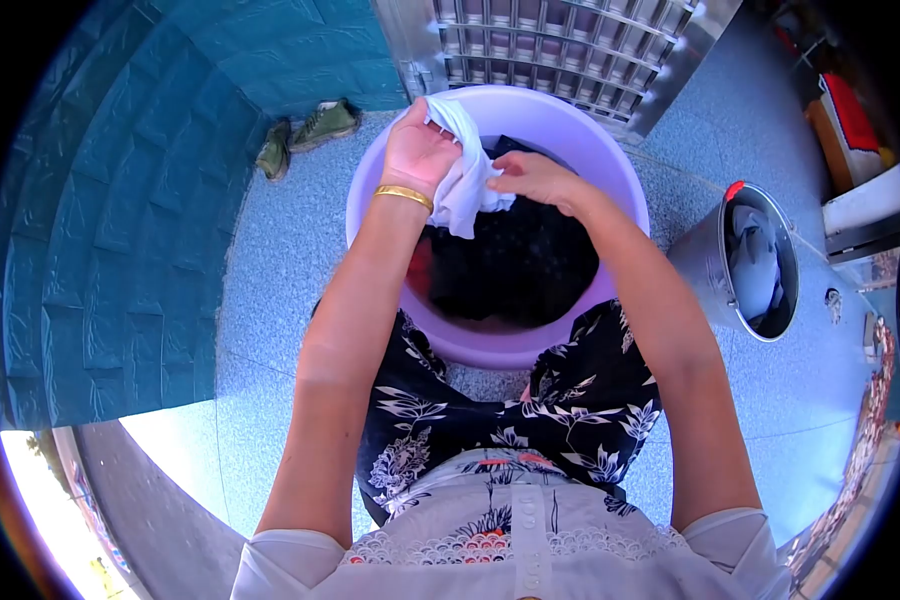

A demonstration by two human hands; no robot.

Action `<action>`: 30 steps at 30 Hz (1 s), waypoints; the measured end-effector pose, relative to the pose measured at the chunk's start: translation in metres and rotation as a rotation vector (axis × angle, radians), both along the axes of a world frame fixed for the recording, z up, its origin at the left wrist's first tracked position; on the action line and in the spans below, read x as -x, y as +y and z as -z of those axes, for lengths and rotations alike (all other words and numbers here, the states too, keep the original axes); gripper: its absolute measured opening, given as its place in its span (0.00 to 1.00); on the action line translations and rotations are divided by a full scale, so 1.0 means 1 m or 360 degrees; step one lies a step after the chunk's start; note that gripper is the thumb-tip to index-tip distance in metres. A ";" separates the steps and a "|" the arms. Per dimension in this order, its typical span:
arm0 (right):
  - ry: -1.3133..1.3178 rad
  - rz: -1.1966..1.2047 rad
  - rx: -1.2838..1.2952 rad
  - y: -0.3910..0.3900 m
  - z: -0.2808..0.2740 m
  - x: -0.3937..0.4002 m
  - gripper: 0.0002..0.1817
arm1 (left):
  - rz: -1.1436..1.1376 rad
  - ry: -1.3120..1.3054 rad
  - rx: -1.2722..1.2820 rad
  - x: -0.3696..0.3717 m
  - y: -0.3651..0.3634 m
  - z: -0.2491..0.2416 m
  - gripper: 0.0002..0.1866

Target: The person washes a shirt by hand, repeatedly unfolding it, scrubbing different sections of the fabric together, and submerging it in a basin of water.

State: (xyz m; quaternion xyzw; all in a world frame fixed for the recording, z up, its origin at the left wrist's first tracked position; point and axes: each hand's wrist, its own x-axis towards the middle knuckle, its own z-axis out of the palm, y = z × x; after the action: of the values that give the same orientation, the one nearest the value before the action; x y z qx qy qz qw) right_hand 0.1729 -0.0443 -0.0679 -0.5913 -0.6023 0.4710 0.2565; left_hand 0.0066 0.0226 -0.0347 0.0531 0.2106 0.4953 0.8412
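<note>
Creased whitish cloth (460, 195) drapes over the left hand (420, 150)

The basin (490, 352) seems to be made of plastic, smooth and with a soft shine. The white cloth (460, 200) looks thin and matt, with many folds; the dark cloth (510, 265) inside the basin reflects almost no light. The bucket (705, 255) is of smooth metal, and the door (682, 75) is of polished, glossy metal. The bracelet (405, 197) has a shiny metallic finish. The wall (130, 200) is covered by embossed, slightly glossy panels; the floor (270, 260) looks like speckled stone.
</note>
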 end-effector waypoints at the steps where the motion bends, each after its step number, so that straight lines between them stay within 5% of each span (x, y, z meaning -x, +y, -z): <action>1: 0.0037 -0.0068 0.0123 -0.008 -0.004 0.011 0.31 | -0.0003 0.0000 -0.0005 -0.002 -0.003 0.000 0.15; 3: -0.0251 -0.0205 -0.0203 -0.012 0.018 0.021 0.34 | 0.0073 0.0107 0.0023 -0.003 -0.007 -0.001 0.14; 7: -0.0615 0.0074 -0.0526 -0.002 0.027 0.019 0.17 | 0.0059 0.0001 0.0069 0.002 -0.006 -0.004 0.14; 11: 0.0326 0.0322 -0.0158 -0.005 -0.014 0.008 0.20 | -0.0001 -0.0075 0.0030 0.007 0.000 -0.013 0.13; 13: 0.0434 0.0361 -0.0036 0.001 -0.027 0.004 0.19 | -0.0096 -0.0163 -0.0040 0.009 0.003 -0.017 0.11; 14: 0.0958 0.0483 0.0050 0.000 -0.033 0.001 0.18 | -0.0102 -0.0169 -0.0045 0.009 0.002 -0.017 0.11; 16: 0.1818 0.0580 0.0287 0.006 -0.036 -0.008 0.15 | 0.0107 0.0116 -0.0232 0.010 -0.002 -0.017 0.11; 17: 0.1812 0.0574 0.0285 0.008 -0.036 -0.014 0.15 | 0.0101 0.0110 -0.0235 0.009 -0.004 -0.015 0.11; 19: 0.2297 0.0472 0.0390 0.009 -0.036 -0.024 0.15 | 0.0552 0.0762 -0.0609 0.002 -0.011 -0.006 0.14; 24: 0.2180 0.0637 0.0216 0.005 -0.039 -0.023 0.16 | 0.0911 0.1374 -0.0762 -0.013 -0.039 -0.007 0.33; 30: 0.1971 0.0507 0.0127 -0.007 -0.058 -0.015 0.20 | 0.0509 0.0973 -0.0968 -0.019 -0.055 -0.020 0.32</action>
State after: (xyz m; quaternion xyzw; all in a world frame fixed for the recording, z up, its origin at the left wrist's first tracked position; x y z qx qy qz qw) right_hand 0.1878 -0.0513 -0.0103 -0.3010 -0.2293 0.7036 0.6015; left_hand 0.0260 -0.0321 -0.0144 0.4731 0.2832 0.3602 0.7525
